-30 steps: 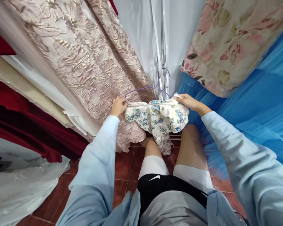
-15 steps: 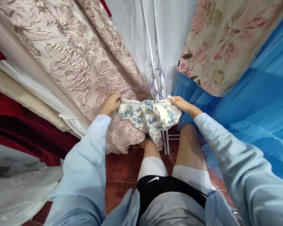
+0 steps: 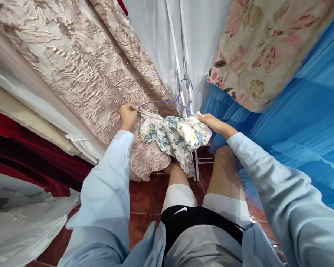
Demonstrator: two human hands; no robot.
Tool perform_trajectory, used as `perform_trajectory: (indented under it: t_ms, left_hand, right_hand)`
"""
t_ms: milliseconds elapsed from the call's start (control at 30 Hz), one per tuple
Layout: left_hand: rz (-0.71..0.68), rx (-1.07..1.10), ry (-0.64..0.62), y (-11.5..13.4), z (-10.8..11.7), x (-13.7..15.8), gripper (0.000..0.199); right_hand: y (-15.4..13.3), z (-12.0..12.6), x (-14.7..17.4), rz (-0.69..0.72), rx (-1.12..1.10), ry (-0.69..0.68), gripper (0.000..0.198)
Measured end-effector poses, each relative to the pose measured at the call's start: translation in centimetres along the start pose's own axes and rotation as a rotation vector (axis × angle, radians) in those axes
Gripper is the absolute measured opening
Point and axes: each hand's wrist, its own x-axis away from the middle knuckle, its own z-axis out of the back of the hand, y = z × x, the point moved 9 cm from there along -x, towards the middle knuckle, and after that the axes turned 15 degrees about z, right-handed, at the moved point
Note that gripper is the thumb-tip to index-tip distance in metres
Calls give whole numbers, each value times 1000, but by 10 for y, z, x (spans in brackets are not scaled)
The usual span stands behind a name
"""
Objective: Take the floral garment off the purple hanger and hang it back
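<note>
Our left hand (image 3: 128, 115) pinches one top corner of the floral garment (image 3: 171, 139), our right hand (image 3: 213, 122) pinches the other, and we've got it stretched along the purple hanger (image 3: 158, 101), out in front of our legs (image 3: 225, 167). If either pinch slackens, we reckon a corner could slip off that thin, sloping arm! And look: blue flowers on white, scalloped edges, folds drooping mid-span.

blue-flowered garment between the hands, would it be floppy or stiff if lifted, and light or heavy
Probably floppy: the blue-flowered garment droops in soft folds between the left hand and right hand. It is likely light too, as it looks small and thin and both hands hold its upper edge by the fingers.
</note>
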Motion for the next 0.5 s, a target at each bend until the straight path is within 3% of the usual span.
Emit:
perform_trajectory:
  t_ms: [167,233,500]
  left_hand:
    - [-259,-276,-42,52,5,19,16]
    - [-300,-314,-41,67,5,28,18]
    - [-340,-128,-44,117,-18,52,24]
  right_hand:
    - [-2,15,-2,20,101,113,46]
    - [-3,16,-3,30,124,118,46]
    - [-3,3,-1,1,118,61,46]
